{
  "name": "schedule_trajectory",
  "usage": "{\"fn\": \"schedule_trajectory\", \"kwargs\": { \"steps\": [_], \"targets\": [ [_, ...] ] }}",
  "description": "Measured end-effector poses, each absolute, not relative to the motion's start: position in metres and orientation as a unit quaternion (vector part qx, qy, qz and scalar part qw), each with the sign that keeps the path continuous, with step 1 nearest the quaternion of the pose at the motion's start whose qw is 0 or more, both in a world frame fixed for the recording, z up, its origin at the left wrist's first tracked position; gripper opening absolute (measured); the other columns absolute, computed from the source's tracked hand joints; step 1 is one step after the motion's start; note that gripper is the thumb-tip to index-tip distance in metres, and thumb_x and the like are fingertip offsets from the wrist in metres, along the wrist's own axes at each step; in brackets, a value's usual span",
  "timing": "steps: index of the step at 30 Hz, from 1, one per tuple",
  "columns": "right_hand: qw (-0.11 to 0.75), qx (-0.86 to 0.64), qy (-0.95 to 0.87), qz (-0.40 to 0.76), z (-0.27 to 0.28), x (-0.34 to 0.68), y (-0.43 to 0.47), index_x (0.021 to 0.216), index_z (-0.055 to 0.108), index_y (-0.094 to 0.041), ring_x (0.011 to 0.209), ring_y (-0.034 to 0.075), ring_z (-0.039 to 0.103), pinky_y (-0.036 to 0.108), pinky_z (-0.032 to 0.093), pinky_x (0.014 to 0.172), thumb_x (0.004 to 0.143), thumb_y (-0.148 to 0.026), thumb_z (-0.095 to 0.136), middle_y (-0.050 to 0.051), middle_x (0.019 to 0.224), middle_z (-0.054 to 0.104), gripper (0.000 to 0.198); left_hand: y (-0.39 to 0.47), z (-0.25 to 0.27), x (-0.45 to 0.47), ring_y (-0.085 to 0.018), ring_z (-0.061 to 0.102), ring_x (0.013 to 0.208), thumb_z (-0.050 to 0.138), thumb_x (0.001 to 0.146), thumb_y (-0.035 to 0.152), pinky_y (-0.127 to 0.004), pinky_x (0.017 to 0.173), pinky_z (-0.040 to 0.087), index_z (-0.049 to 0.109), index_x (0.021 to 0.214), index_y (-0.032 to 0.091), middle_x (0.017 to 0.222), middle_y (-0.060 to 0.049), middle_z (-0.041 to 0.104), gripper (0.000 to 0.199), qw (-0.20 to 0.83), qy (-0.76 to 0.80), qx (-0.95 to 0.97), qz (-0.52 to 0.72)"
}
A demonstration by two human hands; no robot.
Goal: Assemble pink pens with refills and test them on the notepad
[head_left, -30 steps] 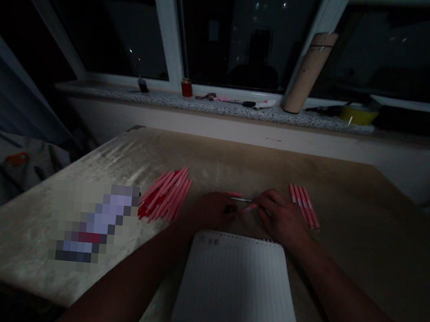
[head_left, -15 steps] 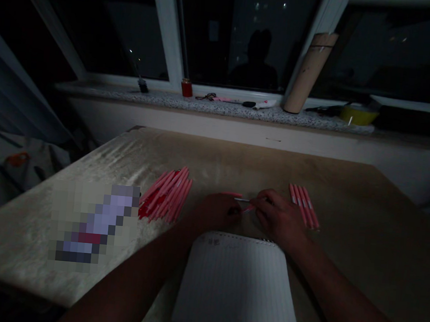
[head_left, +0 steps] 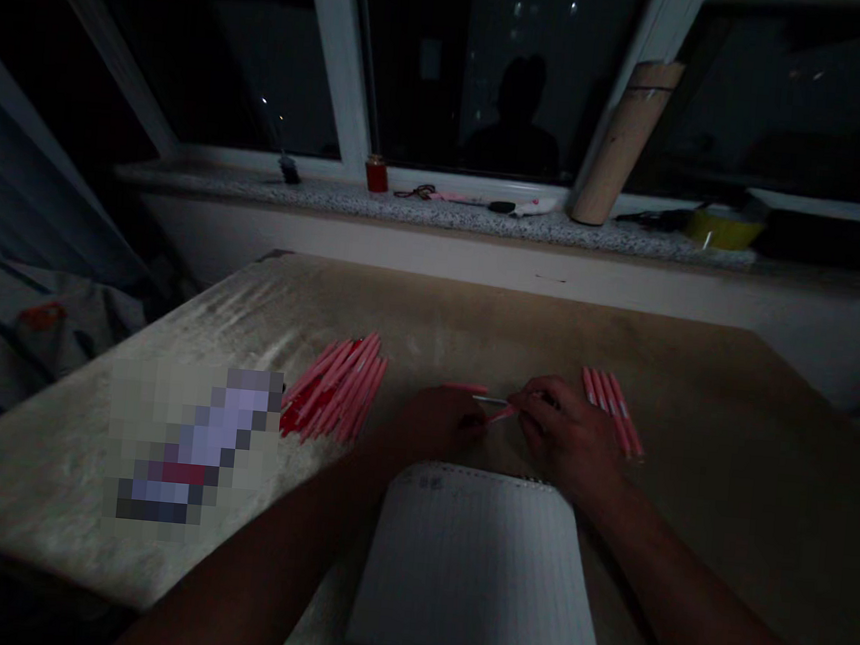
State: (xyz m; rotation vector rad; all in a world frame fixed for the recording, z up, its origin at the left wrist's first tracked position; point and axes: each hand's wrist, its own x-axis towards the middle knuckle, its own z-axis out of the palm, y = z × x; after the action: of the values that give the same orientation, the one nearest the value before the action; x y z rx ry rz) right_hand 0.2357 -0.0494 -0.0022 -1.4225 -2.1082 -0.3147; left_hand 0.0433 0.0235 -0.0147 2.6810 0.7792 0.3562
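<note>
My left hand (head_left: 437, 426) is closed over the table, its fingertips at one end of a small pink pen part (head_left: 500, 415). Opposite it, my right hand (head_left: 567, 430) pinches a thin pale stick that looks like a pen refill (head_left: 490, 400), and its fingers also meet the pink part's other end. Just beyond my left hand lies another pink pen piece (head_left: 467, 387). Several pink pens (head_left: 613, 411) lie side by side to the right of my right hand. On the left is a heaped bunch of pink pens (head_left: 341, 385) on something red.
A lined notebook (head_left: 483, 578) lies below my hands, under my forearms' gap. A blurred-out object (head_left: 213, 434) is at the table's left. On the windowsill (head_left: 454, 216) stand a cardboard tube (head_left: 627, 144), a small red jar (head_left: 376, 174) and a yellow tape roll (head_left: 722, 230).
The view has shifted slightly. My hands stay close together, and a little more of the thin stick and the pink part shows between them. The pen groups look the same.
</note>
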Motion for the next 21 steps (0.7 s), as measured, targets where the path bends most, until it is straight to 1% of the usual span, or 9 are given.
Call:
{"fn": "schedule_trajectory", "kwargs": {
  "steps": [4, 9, 12, 16, 19, 21],
  "targets": [
    [0.283, -0.536, -0.785, -0.128, -0.0037, 0.2389, -0.0479, 0.096, 0.067, -0.021, 0.078, 0.017, 0.059, 0.026, 0.042, 0.058, 0.083, -0.018, 0.051, 0.007, 0.097, 0.061, 0.021, 0.0233, -0.0138, 0.0440, -0.018, 0.051, 0.114, 0.048, 0.084, 0.030, -0.029, 0.090, 0.042, 0.068, 0.088, 0.021, 0.098, -0.002, 0.069, 0.022, 0.174, 0.281, 0.936, 0.118],
    [0.293, -0.543, -0.779, -0.116, -0.0057, 0.2402, -0.0467, 0.096, 0.067, -0.022, 0.080, 0.017, 0.059, 0.026, 0.045, 0.062, 0.083, -0.018, 0.051, 0.006, 0.098, 0.061, 0.021, 0.0222, -0.0125, 0.0444, -0.018, 0.050, 0.114, 0.049, 0.083, 0.029, -0.029, 0.089, 0.042, 0.067, 0.088, 0.022, 0.097, -0.002, 0.069, 0.021, 0.177, 0.278, 0.935, 0.129],
    [0.295, -0.543, -0.779, -0.104, -0.0060, 0.2405, -0.0469, 0.096, 0.066, -0.021, 0.080, 0.016, 0.059, 0.026, 0.046, 0.064, 0.083, -0.017, 0.051, 0.006, 0.097, 0.060, 0.021, 0.0213, -0.0133, 0.0439, -0.019, 0.054, 0.107, 0.049, 0.083, 0.033, -0.029, 0.088, 0.042, 0.067, 0.086, 0.021, 0.095, -0.002, 0.068, 0.022, 0.180, 0.289, 0.930, 0.136],
    [0.306, -0.544, -0.774, -0.106, -0.0059, 0.2399, -0.0472, 0.095, 0.066, -0.021, 0.079, 0.016, 0.059, 0.027, 0.046, 0.064, 0.083, -0.018, 0.051, 0.006, 0.096, 0.061, 0.020, 0.0211, -0.0162, 0.0440, -0.018, 0.060, 0.094, 0.053, 0.081, 0.040, -0.029, 0.085, 0.044, 0.065, 0.099, 0.019, 0.097, -0.004, 0.067, 0.030, 0.191, 0.306, 0.920, 0.153],
    [0.319, -0.539, -0.772, -0.105, -0.0055, 0.2385, -0.0479, 0.094, 0.067, -0.020, 0.078, 0.016, 0.059, 0.027, 0.047, 0.065, 0.083, -0.018, 0.051, 0.006, 0.095, 0.061, 0.019, 0.0215, -0.0172, 0.0453, -0.018, 0.058, 0.100, 0.051, 0.083, 0.044, -0.029, 0.088, 0.042, 0.062, 0.109, 0.020, 0.106, -0.006, 0.065, 0.038, 0.189, 0.289, 0.922, 0.178],
    [0.322, -0.538, -0.772, -0.104, -0.0049, 0.2376, -0.0485, 0.093, 0.067, -0.019, 0.078, 0.016, 0.059, 0.027, 0.047, 0.065, 0.083, -0.019, 0.051, 0.007, 0.095, 0.060, 0.019, 0.0214, -0.0163, 0.0460, -0.018, 0.056, 0.105, 0.050, 0.083, 0.046, -0.030, 0.092, 0.040, 0.062, 0.110, 0.021, 0.108, -0.005, 0.065, 0.038, 0.186, 0.280, 0.924, 0.183]
  ]
}}
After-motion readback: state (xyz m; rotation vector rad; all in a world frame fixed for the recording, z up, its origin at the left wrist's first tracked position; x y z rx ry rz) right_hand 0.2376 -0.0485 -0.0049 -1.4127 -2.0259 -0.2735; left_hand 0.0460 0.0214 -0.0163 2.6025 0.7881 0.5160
